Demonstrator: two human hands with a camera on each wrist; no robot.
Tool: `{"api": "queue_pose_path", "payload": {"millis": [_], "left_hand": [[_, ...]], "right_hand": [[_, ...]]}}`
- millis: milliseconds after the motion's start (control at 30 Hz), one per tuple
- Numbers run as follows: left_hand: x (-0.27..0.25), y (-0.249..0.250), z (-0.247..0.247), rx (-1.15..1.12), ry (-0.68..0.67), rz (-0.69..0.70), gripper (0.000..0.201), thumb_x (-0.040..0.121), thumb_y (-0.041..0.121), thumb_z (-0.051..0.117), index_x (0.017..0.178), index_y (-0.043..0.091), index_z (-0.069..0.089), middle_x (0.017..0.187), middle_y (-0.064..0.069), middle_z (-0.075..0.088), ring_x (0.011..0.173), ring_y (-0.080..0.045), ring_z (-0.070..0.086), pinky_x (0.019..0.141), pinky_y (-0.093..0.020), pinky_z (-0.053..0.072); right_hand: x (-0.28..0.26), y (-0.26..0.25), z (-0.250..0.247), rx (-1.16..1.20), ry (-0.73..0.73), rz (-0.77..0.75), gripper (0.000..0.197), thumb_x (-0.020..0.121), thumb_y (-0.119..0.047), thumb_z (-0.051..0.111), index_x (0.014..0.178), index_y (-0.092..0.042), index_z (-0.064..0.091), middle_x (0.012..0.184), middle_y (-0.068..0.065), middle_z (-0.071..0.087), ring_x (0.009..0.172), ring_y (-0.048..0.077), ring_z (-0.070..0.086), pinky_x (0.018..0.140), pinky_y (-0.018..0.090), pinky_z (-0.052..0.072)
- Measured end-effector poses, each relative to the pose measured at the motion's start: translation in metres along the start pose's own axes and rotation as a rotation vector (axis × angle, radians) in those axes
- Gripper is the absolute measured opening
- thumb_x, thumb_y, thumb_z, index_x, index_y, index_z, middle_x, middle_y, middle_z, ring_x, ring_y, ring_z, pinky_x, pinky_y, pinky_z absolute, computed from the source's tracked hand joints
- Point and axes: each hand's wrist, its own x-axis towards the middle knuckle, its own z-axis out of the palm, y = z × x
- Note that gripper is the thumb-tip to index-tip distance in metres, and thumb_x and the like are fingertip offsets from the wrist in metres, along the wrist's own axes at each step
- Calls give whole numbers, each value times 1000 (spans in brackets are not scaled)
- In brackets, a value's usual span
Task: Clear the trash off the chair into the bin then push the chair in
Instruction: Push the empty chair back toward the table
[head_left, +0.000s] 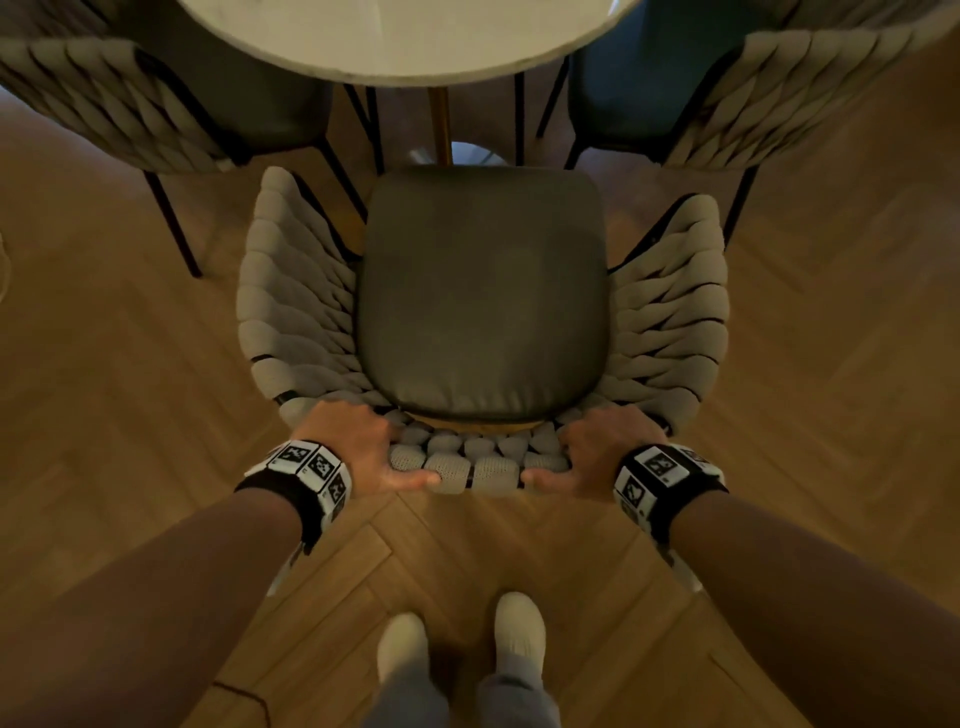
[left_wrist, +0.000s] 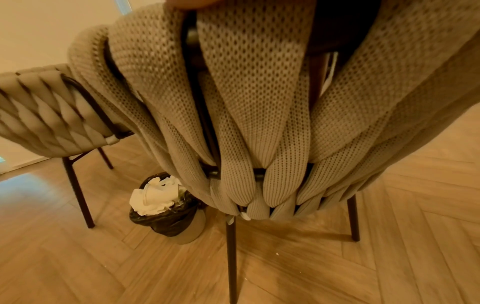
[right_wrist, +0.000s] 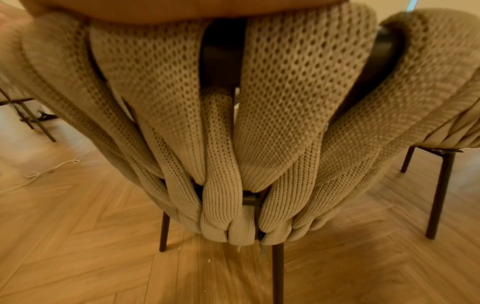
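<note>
A chair (head_left: 483, 291) with a dark grey seat cushion and a beige woven backrest stands in front of me, facing a round white table (head_left: 410, 36). Nothing lies on its seat. My left hand (head_left: 358, 447) grips the top of the backrest at the left, thumb behind the weave. My right hand (head_left: 597, 452) grips the same rim at the right. Both wrist views show the back of the woven backrest (left_wrist: 259, 102) (right_wrist: 233, 123) close up. A small bin (left_wrist: 166, 209) lined with a black bag and heaped with white crumpled trash (left_wrist: 155, 197) stands on the floor beside the chair's left.
Two similar woven chairs (head_left: 130, 109) (head_left: 779, 98) flank the table at the left and right. The table's gold post (head_left: 439, 124) rises behind the seat. My feet in white socks (head_left: 462, 644) stand on herringbone wood floor. A thin white cord (right_wrist: 46, 172) lies on the floor.
</note>
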Motion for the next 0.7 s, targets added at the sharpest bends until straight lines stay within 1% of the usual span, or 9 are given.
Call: {"api": "queue_pose_path", "payload": {"millis": [67, 133, 200, 267, 400, 467, 533, 600, 700], "left_hand": [[8, -8, -1, -18, 22, 1, 88, 55, 97, 16, 89, 30, 61, 61, 8, 47, 65, -17, 50, 55, -29, 39], [14, -14, -1, -36, 32, 17, 95, 51, 99, 10, 83, 28, 63, 64, 6, 57, 62, -16, 55, 55, -30, 45], [20, -22, -1, -54, 30, 21, 98, 48, 100, 6, 78, 26, 63, 64, 5, 60, 61, -16, 57, 56, -31, 48], [26, -35, -3, -72, 31, 13, 99, 48, 100, 4, 77, 26, 62, 63, 5, 59, 62, -16, 57, 58, -32, 49], [33, -65, -4, -59, 48, 21, 101, 49, 100, 2, 81, 28, 65, 69, 4, 65, 66, -17, 60, 60, -33, 51], [32, -73, -4, -61, 35, 28, 102, 49, 100, 1, 81, 28, 66, 71, 3, 65, 67, -19, 60, 60, -33, 50], [34, -74, -4, -48, 23, 35, 104, 48, 100, 1, 80, 26, 66, 71, 1, 64, 67, -20, 58, 60, -33, 49], [32, -74, -2, -63, 33, 40, 108, 47, 101, 0, 85, 25, 67, 73, 1, 65, 66, -20, 59, 61, -34, 51], [26, -74, 7, -66, 34, 58, 112, 47, 101, 0, 92, 23, 67, 75, 0, 65, 65, -19, 59, 60, -35, 51]], "right_hand": [[10, 4, -8, 13, -13, 24, 93, 56, -96, 11, 81, -24, 63, 67, -2, 60, 60, 16, 55, 56, 30, 45], [20, 7, -14, 19, -16, 47, 96, 53, -98, 11, 88, -25, 63, 69, -2, 59, 64, 17, 56, 59, 32, 47], [28, 8, -21, 27, -9, 65, 100, 51, -99, 10, 93, -27, 64, 68, -3, 60, 64, 18, 57, 61, 32, 48], [39, 4, -30, 34, -2, 71, 104, 47, -100, 5, 91, -27, 65, 65, -3, 60, 61, 17, 56, 62, 33, 51], [58, -10, -47, 44, 26, 72, 102, 44, -100, -2, 72, -24, 60, 63, -2, 59, 57, 17, 56, 57, 32, 50], [63, -16, -49, 48, 12, 85, 105, 44, -100, -2, 75, -25, 63, 65, -2, 60, 57, 17, 56, 54, 30, 48], [62, -20, -49, 38, 4, 121, 112, 41, -101, -6, 86, -27, 66, 70, -2, 61, 59, 17, 56, 53, 29, 46], [57, -27, -49, 26, -12, 157, 115, 39, -98, -11, 89, -28, 65, 67, -3, 59, 58, 15, 55, 52, 27, 43], [44, -39, -49, 14, -51, 205, 103, 50, -97, -1, 84, -26, 64, 60, -3, 56, 53, 13, 53, 50, 25, 39]]}}
